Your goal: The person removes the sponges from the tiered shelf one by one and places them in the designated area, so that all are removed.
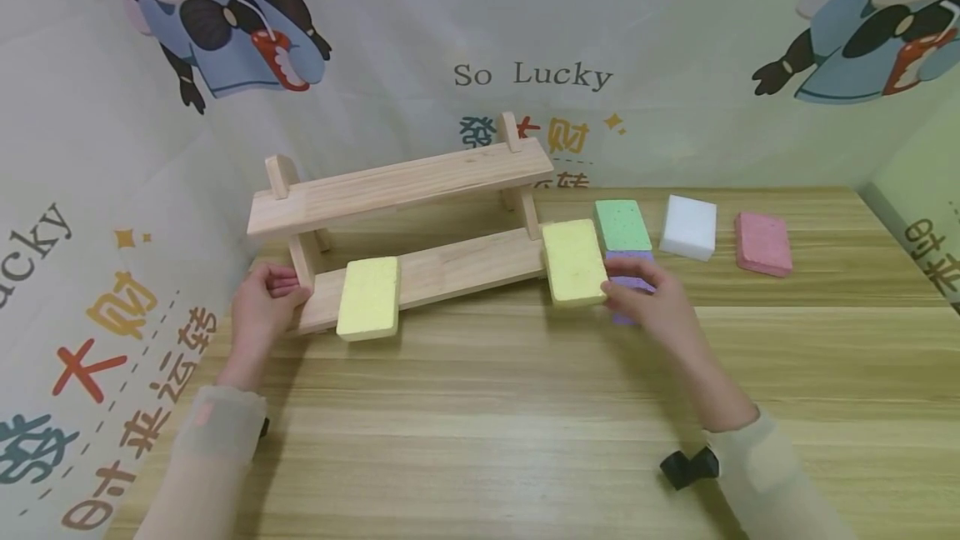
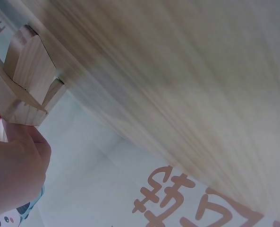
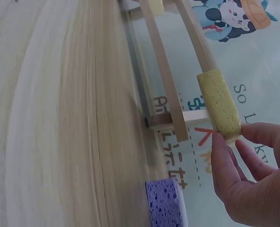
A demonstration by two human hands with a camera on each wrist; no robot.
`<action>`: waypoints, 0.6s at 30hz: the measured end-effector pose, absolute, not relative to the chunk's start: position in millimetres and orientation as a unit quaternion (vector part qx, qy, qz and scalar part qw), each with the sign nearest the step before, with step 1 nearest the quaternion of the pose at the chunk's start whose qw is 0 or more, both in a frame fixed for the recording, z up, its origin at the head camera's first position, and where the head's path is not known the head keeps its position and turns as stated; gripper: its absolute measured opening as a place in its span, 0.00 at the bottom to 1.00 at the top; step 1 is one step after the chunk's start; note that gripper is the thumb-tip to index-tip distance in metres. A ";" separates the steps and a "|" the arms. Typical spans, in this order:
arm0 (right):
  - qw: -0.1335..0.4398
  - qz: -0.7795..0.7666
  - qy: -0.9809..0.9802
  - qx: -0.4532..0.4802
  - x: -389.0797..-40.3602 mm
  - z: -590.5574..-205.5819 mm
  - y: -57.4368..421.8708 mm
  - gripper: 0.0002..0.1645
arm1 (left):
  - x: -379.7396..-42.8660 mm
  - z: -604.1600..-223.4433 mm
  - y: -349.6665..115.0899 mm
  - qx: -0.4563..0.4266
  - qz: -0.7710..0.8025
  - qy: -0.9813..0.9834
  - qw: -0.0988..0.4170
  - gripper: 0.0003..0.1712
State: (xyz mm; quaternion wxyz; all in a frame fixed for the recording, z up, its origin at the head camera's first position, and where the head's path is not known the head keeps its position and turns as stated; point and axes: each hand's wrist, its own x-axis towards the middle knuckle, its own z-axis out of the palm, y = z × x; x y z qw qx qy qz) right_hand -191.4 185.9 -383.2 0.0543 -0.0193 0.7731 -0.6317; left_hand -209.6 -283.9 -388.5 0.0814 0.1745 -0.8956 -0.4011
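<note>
A two-tier wooden shelf (image 1: 401,182) stands slanted on the table. My left hand (image 1: 262,298) grips its left end, near the lower board and the upright; in the left wrist view fingers (image 2: 21,161) curl by the wooden end. One yellow sponge (image 1: 369,298) rests at the left of the lower board, overhanging its front edge. My right hand (image 1: 648,298) pinches the lower right corner of a second yellow sponge (image 1: 573,263), which overlaps the board's right end. Thumb and fingers meet that sponge's end (image 3: 220,104) in the right wrist view.
Right of the shelf, a green sponge (image 1: 622,226) adjoins a purple sponge (image 1: 630,258), which my right hand partly covers. Farther right lie a white sponge (image 1: 688,227) and a pink sponge (image 1: 763,243). A printed cloth (image 1: 660,15) hangs behind the table (image 1: 480,432).
</note>
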 end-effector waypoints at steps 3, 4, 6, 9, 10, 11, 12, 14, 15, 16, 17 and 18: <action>0.050 -0.624 0.779 -0.015 -190.0 -380.8 191.4 0.28 | -209.6 -388.5 -283.8 0.174 -0.400 -0.896 0.081 0.20; 0.050 -0.623 0.780 -0.013 -189.6 -380.6 193.3 0.28 | -209.6 -388.7 -283.9 0.175 -0.400 -0.896 0.079 0.20; 0.049 -0.622 0.781 -0.008 -189.3 -380.6 197.8 0.29 | -209.7 -388.9 -284.1 0.175 -0.400 -0.896 0.078 0.20; 0.048 -0.625 0.780 0.001 -188.3 -380.9 205.3 0.29 | -209.9 -389.4 -284.6 0.178 -0.400 -0.896 0.077 0.20; 0.047 -0.627 0.777 0.003 -187.8 -380.8 207.6 0.30 | -209.9 -389.5 -284.8 0.179 -0.400 -0.896 0.077 0.20; 0.045 -0.628 0.777 0.006 -187.2 -380.8 210.2 0.30 | -209.9 -389.6 -284.8 0.180 -0.399 -0.896 0.077 0.20; 0.044 -0.631 0.775 0.009 -186.7 -380.7 212.5 0.30 | -210.0 -389.8 -284.9 0.181 -0.399 -0.896 0.077 0.20; 0.040 -0.632 0.774 0.011 -185.3 -380.6 217.4 0.29 | -210.1 -390.0 -285.0 0.183 -0.400 -0.895 0.077 0.20; 0.038 -0.633 0.773 0.012 -184.7 -380.6 219.7 0.29 | -210.3 -390.1 -284.9 0.183 -0.400 -0.895 0.077 0.20; 0.035 -0.635 0.772 0.013 -184.0 -380.7 221.9 0.28 | -210.4 -390.2 -284.8 0.183 -0.401 -0.894 0.077 0.20; 0.032 -0.634 0.772 0.013 -183.3 -380.9 224.3 0.26 | -210.5 -390.3 -284.7 0.183 -0.402 -0.894 0.077 0.20; 0.031 -0.636 0.771 0.015 -182.7 -381.4 226.6 0.25 | -210.6 -390.3 -284.5 0.183 -0.403 -0.893 0.077 0.20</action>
